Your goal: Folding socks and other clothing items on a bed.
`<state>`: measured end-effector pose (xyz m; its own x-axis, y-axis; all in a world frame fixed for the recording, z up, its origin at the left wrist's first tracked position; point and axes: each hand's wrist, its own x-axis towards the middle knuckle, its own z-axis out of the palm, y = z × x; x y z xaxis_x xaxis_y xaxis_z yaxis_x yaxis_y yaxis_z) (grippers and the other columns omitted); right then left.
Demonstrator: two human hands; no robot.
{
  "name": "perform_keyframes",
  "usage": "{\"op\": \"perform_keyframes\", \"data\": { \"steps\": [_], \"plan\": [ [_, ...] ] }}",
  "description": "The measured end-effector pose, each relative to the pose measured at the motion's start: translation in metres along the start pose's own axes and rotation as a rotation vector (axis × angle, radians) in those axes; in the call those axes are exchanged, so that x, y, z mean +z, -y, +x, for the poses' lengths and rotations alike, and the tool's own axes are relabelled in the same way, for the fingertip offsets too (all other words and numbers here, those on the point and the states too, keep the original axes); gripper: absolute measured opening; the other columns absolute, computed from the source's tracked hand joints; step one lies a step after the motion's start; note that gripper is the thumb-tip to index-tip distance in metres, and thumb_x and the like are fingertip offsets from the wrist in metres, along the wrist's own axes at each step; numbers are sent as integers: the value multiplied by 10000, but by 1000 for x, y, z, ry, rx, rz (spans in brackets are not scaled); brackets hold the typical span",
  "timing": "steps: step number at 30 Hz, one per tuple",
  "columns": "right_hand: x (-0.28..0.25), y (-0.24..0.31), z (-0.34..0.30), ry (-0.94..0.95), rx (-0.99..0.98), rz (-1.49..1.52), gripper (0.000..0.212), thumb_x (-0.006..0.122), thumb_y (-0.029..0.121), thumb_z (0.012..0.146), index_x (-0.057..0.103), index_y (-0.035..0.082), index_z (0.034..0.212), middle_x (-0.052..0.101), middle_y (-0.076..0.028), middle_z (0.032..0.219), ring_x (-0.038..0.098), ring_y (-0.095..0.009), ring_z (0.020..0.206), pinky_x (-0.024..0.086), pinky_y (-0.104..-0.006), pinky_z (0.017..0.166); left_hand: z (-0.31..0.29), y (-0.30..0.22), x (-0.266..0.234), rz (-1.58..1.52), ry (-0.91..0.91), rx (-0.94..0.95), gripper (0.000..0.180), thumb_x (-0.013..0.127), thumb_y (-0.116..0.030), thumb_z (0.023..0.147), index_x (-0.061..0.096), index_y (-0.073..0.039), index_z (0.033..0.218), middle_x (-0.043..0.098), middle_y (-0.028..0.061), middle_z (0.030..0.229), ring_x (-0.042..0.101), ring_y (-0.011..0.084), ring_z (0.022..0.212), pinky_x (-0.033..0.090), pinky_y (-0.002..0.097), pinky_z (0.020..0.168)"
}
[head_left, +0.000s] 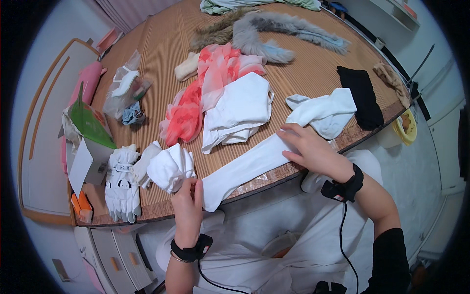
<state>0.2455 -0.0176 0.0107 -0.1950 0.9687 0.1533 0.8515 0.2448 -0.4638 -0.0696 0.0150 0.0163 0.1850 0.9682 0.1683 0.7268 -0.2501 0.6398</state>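
White cloth (249,164) beside folded garment (240,109)

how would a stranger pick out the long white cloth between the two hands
On the brown striped mat, look at the near edge, where the left hand and right hand are. The long white cloth runs slantwise between them. Unlike the balled white bundle on its left and the folded white garment behind it, it lies flat as one narrow strip.

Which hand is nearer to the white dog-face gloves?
Left. The left hand is to the right of the white gloves, at the left end of the long white fabric; the right hand is farther right, at the fabric's other end.
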Motion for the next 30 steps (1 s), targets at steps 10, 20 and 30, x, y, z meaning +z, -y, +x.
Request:
{"op": "perform_keyframes", "data": {
  "steps": [10, 20, 30],
  "plan": [
    [-3, 2, 4, -62, 54, -8, 393, 602, 195, 836, 515, 48, 1190, 469, -142, 1220, 538, -323, 1037, 461, -373, 863, -3, -1, 2, -100, 27, -33, 135, 612, -108, 856, 562, 18, 863, 599, 117, 673, 577, 183, 566, 450, 283, 533],
    [9, 28, 12, -26, -266, 309, 197, 595, 133, 830, 580, 43, 1005, 534, -101, 932, 573, -270, 823, 491, -331, 707, -8, -5, 2, -31, 2, 93, 206, 719, -81, 749, 574, -14, 878, 512, 48, 767, 485, 114, 587, 417, 229, 529],
    [35, 48, 20, 50, -463, 289, 190, 606, 166, 826, 590, 60, 983, 527, -82, 944, 561, -245, 861, 485, -330, 720, -10, -1, 5, -36, 77, 62, 199, 701, -93, 757, 601, -21, 913, 530, 65, 771, 512, 141, 583, 444, 264, 538]
  ]
}}
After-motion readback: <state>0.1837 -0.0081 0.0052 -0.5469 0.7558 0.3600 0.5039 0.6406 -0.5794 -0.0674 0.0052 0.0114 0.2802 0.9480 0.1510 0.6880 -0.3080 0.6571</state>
